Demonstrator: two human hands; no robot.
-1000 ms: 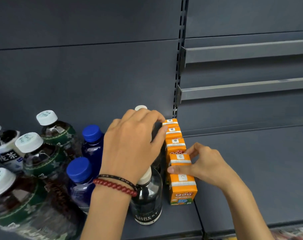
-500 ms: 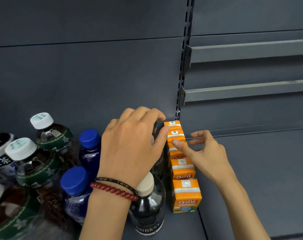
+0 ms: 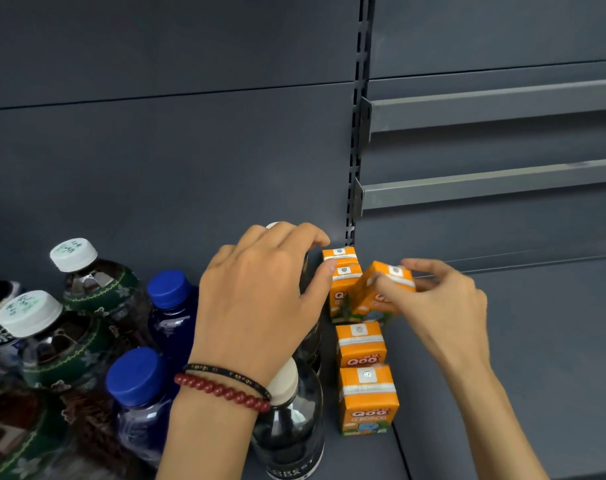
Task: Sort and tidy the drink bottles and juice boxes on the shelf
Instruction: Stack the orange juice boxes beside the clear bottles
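Dark grey shelf (image 3: 502, 375), matching back panel (image 3: 156, 150), two metal rails (image 3: 485, 183) upper right. Change from half a second ago: the third box stood in line then; now your right hand (image 3: 443, 306) has it out of the row. This tilted juice box (image 3: 363, 296) leans to the right, with thumb and fingers curled round its top end. Your left hand (image 3: 260, 299) has stayed put over the dark bottles (image 3: 287, 434), thumb tip touching the second box from the back. Its fingers are bent, but you can't tell if they grip anything underneath. Count: five orange juice boxes (image 3: 367, 396), four upright in a row near the shelf's seam. Two blue-capped bottles (image 3: 138, 375). Two dark bottles with cream caps are visible; the rear one shows only a sliver of cap above your knuckles. Two green-labelled tea bottles (image 3: 87, 289) are clear, and a third is cut off bottom-left. Another bottle is clipped by the left edge, label unreadable. Two bracelets (image 3: 222, 393) on the left wrist.
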